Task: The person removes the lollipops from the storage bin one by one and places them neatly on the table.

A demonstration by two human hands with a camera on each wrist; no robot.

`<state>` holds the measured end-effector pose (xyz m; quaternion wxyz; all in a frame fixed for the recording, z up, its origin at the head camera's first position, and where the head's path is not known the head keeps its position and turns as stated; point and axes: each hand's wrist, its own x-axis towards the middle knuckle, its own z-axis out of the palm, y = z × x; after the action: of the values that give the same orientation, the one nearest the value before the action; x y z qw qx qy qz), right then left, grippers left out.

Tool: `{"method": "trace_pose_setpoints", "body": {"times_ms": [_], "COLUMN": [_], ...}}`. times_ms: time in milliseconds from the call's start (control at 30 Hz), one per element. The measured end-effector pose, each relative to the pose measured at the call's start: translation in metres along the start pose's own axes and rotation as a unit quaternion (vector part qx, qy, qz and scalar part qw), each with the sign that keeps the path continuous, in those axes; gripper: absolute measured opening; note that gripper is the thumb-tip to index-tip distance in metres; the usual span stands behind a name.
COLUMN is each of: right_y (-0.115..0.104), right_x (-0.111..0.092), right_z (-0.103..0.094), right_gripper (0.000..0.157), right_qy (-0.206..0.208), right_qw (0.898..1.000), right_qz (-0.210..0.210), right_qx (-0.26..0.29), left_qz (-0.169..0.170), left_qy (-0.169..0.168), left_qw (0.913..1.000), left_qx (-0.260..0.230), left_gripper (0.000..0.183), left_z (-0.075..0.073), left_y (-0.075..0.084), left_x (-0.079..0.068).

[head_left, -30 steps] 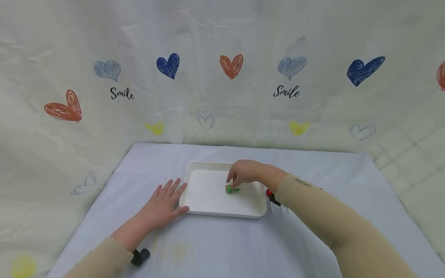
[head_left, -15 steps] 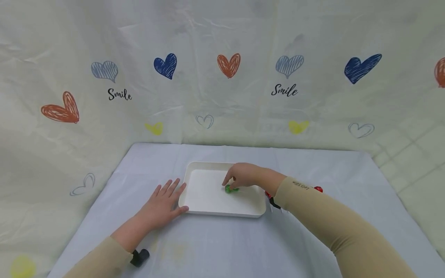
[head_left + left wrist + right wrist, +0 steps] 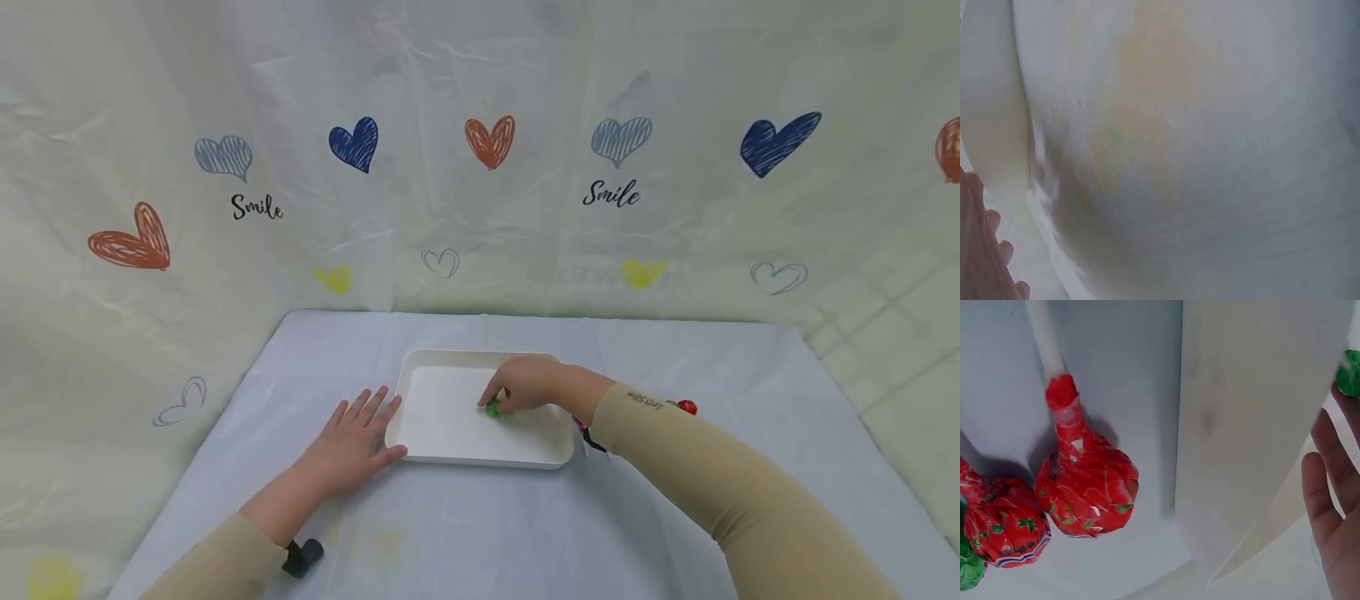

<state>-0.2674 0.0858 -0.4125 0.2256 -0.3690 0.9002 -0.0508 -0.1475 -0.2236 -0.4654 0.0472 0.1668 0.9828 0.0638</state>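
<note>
A white rectangular tray (image 3: 442,429) lies on the covered table in the head view. My right hand (image 3: 525,383) reaches over it from the right, its fingertips pinching a green-wrapped lollipop (image 3: 492,409) down at the tray floor. The fingers cover most of that lollipop; its green head (image 3: 1350,375) shows at the edge of the right wrist view. My left hand (image 3: 348,446) spreads its fingers flat against the tray's left end, thumb at the near corner. Only part of the left hand (image 3: 985,250) appears in the left wrist view, beside the tray wall (image 3: 994,112).
Outside the tray's right wall, the right wrist view shows a red-wrapped lollipop (image 3: 1088,487), a second red lollipop (image 3: 1007,525) and a green wrapper (image 3: 969,569). Another red candy (image 3: 686,407) peeks out past the right sleeve. A heart-printed curtain (image 3: 525,233) hangs behind the table.
My right hand has shifted slightly left and lower, and its fingers have come down over the green lollipop, covering its tail end. The left hand and tray stay put.
</note>
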Motion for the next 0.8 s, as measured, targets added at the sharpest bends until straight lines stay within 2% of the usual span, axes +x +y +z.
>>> {"method": "trace_pose_setpoints", "body": {"times_ms": [267,400,633,800], "right_y": [0.007,0.01,0.016,0.026], "right_x": [-0.001,-0.002,-0.014,-0.028], "right_z": [0.003,0.004,-0.003,-0.01], "right_gripper": [0.02,0.02,0.026,0.029], "right_qy": [-0.003,0.0,0.044,0.076], "right_qw": [1.0,1.0,0.996,0.993], "right_qz": [0.022,0.02,0.007,0.0], "right_qx": [0.004,0.011,0.079,0.091], "left_qz": [-0.001,-0.004,-0.009,-0.009], "left_qy": [-0.006,-0.007,-0.003,-0.004], "left_qw": [1.0,1.0,1.0,1.0], "left_qx": [0.003,0.0,0.0,0.001], "left_gripper": [0.088,0.086,0.086,0.088], "left_z": [-0.002,-0.003,-0.001,-0.001], "left_y": [0.004,0.005,0.005,0.004], "left_x": [0.0,0.0,0.0,0.001]}}
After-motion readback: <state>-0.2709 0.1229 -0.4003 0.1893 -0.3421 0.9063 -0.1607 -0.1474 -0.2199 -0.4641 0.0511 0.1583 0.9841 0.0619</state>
